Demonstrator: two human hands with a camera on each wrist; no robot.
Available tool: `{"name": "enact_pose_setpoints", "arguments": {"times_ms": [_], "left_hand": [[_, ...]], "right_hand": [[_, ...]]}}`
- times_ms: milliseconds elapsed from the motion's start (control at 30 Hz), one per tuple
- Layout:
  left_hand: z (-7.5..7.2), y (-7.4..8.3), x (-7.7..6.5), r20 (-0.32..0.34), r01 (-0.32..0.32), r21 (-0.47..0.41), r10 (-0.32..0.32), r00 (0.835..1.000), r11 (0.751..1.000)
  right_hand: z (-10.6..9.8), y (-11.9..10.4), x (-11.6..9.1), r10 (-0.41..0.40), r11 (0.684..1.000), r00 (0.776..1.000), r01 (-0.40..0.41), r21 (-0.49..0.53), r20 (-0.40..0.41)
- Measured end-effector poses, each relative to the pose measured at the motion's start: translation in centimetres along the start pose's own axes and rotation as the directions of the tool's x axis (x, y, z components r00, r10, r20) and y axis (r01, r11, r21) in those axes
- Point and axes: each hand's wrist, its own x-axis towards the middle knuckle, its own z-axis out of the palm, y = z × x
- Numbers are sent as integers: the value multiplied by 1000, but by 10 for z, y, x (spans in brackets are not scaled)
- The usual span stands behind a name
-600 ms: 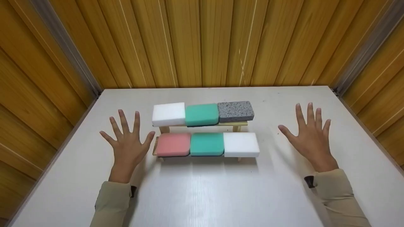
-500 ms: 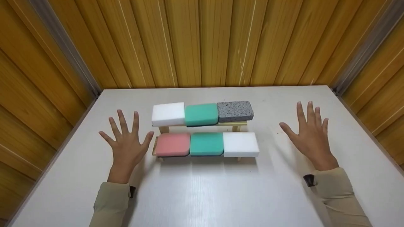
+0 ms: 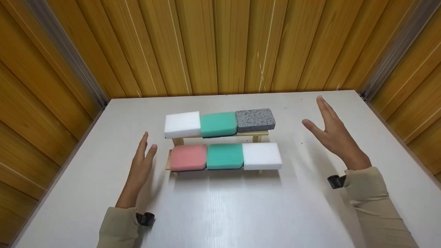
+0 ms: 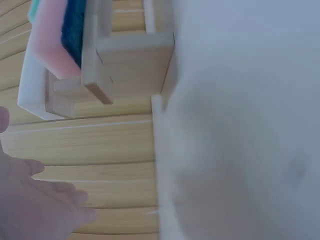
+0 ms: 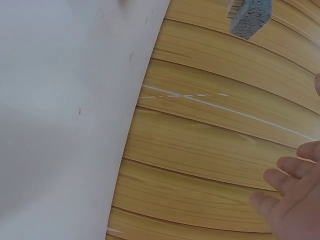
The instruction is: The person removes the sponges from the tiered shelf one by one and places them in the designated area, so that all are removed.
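Observation:
My left hand (image 3: pixel 139 168) hovers left of a two-tier wooden stand (image 3: pixel 168 161), turned on edge with straight fingers and touching nothing. Nearest to it is a pink sponge (image 3: pixel 188 157) at the left of the front tier; its dark scouring layer shows in the left wrist view. Beside that sit a green sponge (image 3: pixel 225 156) and a white sponge block (image 3: pixel 262 156). The back tier carries another white block (image 3: pixel 182 124), another green sponge (image 3: pixel 218 124) and a grey speckled pumice-like block (image 3: pixel 255 120). My right hand (image 3: pixel 336 137), fingers extended and holding nothing, is off to the right of the stand.
The stand rests on a white table (image 3: pixel 217 210). Yellow wood-look panels (image 3: pixel 206 48) close off the back and both sides. Each wrist wears a small black camera, such as the left one (image 3: pixel 145 218).
Both hands have rotated from palm-down with spread fingers to edge-on, fingers closer together. The left hand shows lower, the right slightly higher. Stand and blocks stay in place.

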Motion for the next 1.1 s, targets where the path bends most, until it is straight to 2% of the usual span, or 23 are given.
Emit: {"name": "enact_pose_setpoints", "arguments": {"times_ms": [33,100,167,267,433,600,667,733,900,1000,1100], "left_hand": [[1,-1,-1,12,17,-82,-16,1000,997],[4,-3,-3,45,47,-245,-37,998,968],[8,-7,-4,74,69,-387,-44,996,919],[12,-13,-5,123,112,-554,-52,991,825],[18,-23,-8,176,178,-687,-77,981,705],[23,-32,-12,206,225,-750,-104,973,622],[25,-35,-13,208,231,-759,-108,972,609],[26,-38,-14,215,234,-756,-106,971,611],[28,-44,-15,230,230,-720,-88,969,654],[29,-45,-16,232,226,-712,-81,969,665],[31,-44,-16,228,224,-713,-82,970,664]], "right_hand": [[0,-2,3,-10,1000,1000,10,9,8],[-1,-5,7,-33,999,999,33,27,28],[1,-8,12,-52,998,997,50,34,53],[4,-11,18,-70,997,992,66,43,107],[10,-16,28,-89,996,979,81,47,185],[15,-24,37,-99,995,969,90,47,228],[18,-27,40,-116,993,964,107,52,240],[21,-29,43,-136,990,958,125,59,253],[27,-35,48,-183,983,937,169,72,296],[29,-38,52,-210,978,924,197,74,319],[30,-40,55,-222,975,914,210,71,341]]}}
